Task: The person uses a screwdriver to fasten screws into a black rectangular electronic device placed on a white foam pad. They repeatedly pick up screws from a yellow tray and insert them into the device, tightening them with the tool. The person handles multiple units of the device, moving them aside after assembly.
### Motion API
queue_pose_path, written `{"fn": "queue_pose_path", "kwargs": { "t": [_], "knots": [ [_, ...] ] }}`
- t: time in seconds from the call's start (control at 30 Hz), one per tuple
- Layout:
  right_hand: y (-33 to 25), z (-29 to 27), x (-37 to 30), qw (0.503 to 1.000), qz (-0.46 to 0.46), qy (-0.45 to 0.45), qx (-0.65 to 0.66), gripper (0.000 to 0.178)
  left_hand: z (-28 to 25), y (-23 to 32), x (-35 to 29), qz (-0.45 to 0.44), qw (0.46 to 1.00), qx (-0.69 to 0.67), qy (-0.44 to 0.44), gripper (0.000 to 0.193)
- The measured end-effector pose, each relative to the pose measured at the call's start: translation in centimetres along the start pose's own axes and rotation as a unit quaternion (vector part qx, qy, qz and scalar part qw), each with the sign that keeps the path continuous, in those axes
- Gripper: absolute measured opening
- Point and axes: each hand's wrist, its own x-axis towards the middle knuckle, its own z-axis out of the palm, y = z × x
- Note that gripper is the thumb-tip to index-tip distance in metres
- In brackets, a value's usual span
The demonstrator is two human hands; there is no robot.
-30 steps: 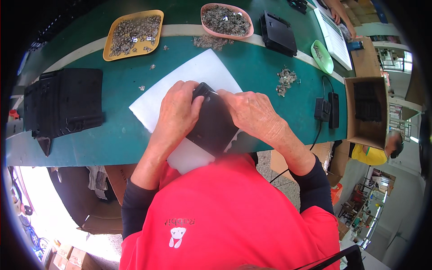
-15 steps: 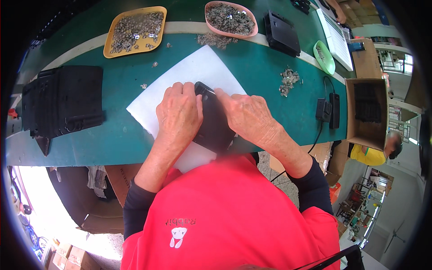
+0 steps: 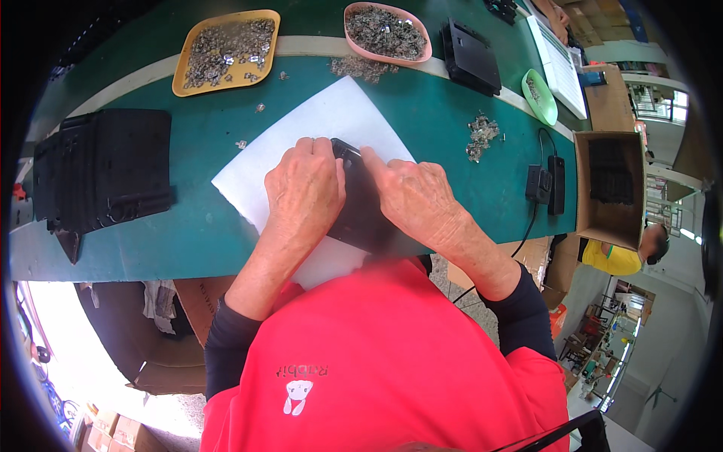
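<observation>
Green bench point(image 3: 188, 218) in a workshop, cluttered as usual. I've got a white sheet point(image 3: 331, 120) laid out in front of me and a black part point(image 3: 361, 215) sitting on it, right at my edge of the bench. Both my hands are on that part: left hand point(image 3: 305, 188) lies over its left side, fingers curled across the top edge, and right hand point(image 3: 410, 196) covers the right side, fingertips pressing near the top corner. So my grip is closed down on the part from both sides, with the two hands almost touching each other in the middle. Most of the part is hidden under my hands, so I can't tell much about its shape.

Around me: a yellow tray point(image 3: 226, 49) full of small metal bits sits at the far left, and a pink tray point(image 3: 388, 32) with more of them is next to it, with a few loose bits spilled near it. A stack of black parts point(image 3: 102, 177) is off to my left. Further right there's another black piece point(image 3: 471, 56), a green bowl point(image 3: 541, 96), a little pile of metal bits point(image 3: 480, 135), a black adapter point(image 3: 546, 184) with a cord, and a cardboard box point(image 3: 610, 181) holding more black parts.
</observation>
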Motion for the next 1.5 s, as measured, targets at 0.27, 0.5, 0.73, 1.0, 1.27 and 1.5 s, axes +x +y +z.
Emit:
{"fn": "queue_pose_path", "kwargs": {
  "t": [0.27, 0.5, 0.73, 1.0, 1.27, 1.5],
  "knots": [
    [0.5, -0.1, 0.2, 1.0, -0.014, 0.006, -0.012, 0.046, 0.3, -0.4, 0.1, 0.028, 0.999, -0.012, 0.025, 0.018],
    [-0.2, -0.3, 0.4, 1.0, -0.009, -0.003, -0.015, 0.047, 0.4, -0.8, 0.1, 0.034, 0.998, -0.034, 0.032, 0.018],
    [-1.0, 0.3, -0.2, 1.0, 0.029, 0.004, 0.005, 0.051, 0.5, -0.9, 0.2, 0.026, 0.998, -0.051, 0.019, 0.018],
    [-0.7, 0.0, 0.0, 1.0, 0.012, -0.011, -0.006, 0.048, 0.7, -1.0, 0.2, 0.042, 0.997, -0.051, 0.038, 0.017],
    [-1.5, 0.0, 0.1, 0.999, 0.033, -0.012, -0.021, 0.052, 0.8, -1.2, 0.1, 0.044, 0.997, -0.057, 0.04, 0.018],
    [-2.2, 0.1, -0.1, 0.997, 0.072, -0.023, 0.021, 0.052, 0.8, -1.2, 0.1, 0.051, 0.996, -0.057, 0.046, 0.018]
  ]
}}
